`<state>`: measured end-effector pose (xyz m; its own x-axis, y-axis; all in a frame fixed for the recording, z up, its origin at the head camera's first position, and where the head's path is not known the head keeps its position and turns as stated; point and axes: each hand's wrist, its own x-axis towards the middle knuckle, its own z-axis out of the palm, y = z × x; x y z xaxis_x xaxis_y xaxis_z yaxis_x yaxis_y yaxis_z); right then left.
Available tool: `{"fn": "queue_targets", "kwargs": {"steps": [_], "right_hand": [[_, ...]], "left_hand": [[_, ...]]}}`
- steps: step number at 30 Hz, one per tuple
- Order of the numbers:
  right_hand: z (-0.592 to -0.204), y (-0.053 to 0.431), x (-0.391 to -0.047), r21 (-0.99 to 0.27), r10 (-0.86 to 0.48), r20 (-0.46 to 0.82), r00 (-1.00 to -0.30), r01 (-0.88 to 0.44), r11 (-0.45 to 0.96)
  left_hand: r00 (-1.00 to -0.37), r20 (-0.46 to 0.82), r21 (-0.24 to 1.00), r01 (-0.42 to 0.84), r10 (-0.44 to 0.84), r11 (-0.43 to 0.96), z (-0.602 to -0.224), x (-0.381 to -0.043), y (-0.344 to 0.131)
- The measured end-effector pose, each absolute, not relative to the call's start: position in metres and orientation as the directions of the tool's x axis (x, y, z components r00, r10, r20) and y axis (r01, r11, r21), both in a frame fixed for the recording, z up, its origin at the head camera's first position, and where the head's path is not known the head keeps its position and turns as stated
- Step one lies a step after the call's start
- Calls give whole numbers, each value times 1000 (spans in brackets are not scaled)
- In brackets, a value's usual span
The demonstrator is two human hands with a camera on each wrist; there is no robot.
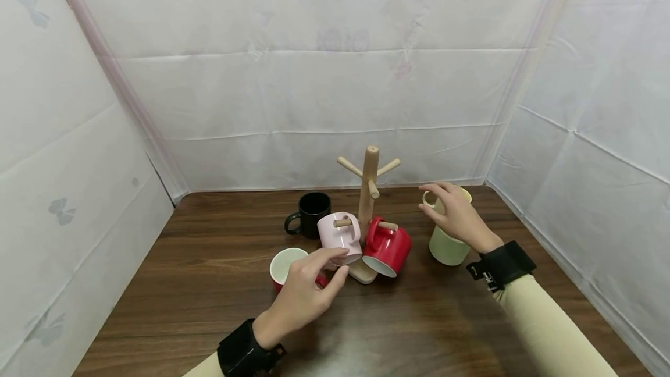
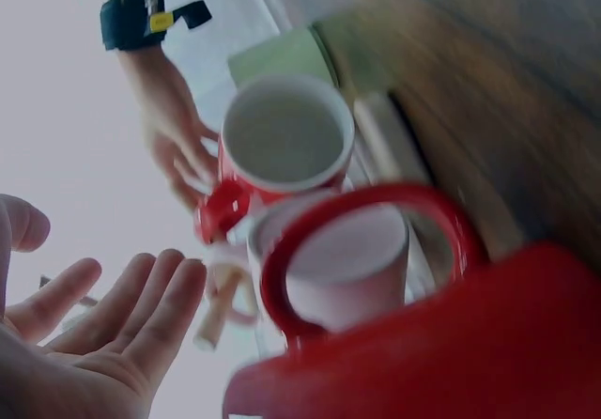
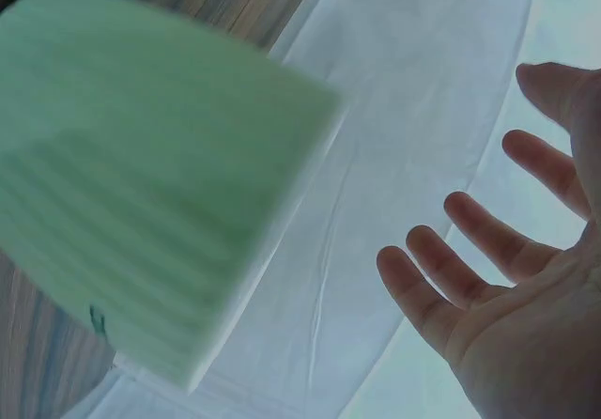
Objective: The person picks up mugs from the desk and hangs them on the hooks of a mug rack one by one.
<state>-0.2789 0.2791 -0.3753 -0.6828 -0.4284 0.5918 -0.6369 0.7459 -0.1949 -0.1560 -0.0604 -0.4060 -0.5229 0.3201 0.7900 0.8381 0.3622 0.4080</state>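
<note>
My left hand [image 1: 300, 290] hovers just in front of the wooden mug tree, its fingers apart from any grip. A red mug with a white inside [image 1: 287, 266] stands upright beside it, partly hidden by the hand; its red handle [image 2: 470, 240] shows large in the left wrist view. From the tree's lower pegs hang a pale pink mug [image 1: 335, 234], close to the left fingertips, and a red mug [image 1: 389, 249]. Over a light green mug [image 1: 449, 246] on the right is my right hand [image 1: 458, 214]. The right wrist view shows its fingers loosely spread, apart from the green mug [image 3: 150, 175].
The mug tree [image 1: 368, 191] has bare upper pegs and a pale base [image 1: 362, 272]. Behind the pink mug stands a black mug [image 1: 314, 214], handle to the left. White sheeting [image 1: 335, 92] walls the dark wood table [image 1: 209, 284] at the back and both sides.
</note>
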Motion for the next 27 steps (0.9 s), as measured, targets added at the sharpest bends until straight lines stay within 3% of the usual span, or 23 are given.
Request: {"fn": "queue_targets", "kwargs": {"steps": [6,19,27], "right_hand": [[-375,290,-289,-178,-413,552,-725,-586,790],[-370,319,-309,-227,-356,295,-887,-427,875],[-370,330,-319,-248,-357,211,-910,-404,881]], "left_hand": [[-487,826,327,823,283,464,-401,-164,-76],[-591,767,277,658,252,700,-406,-188,-125],[-620,761,244,548,192,800,-416,-199,-159]]}}
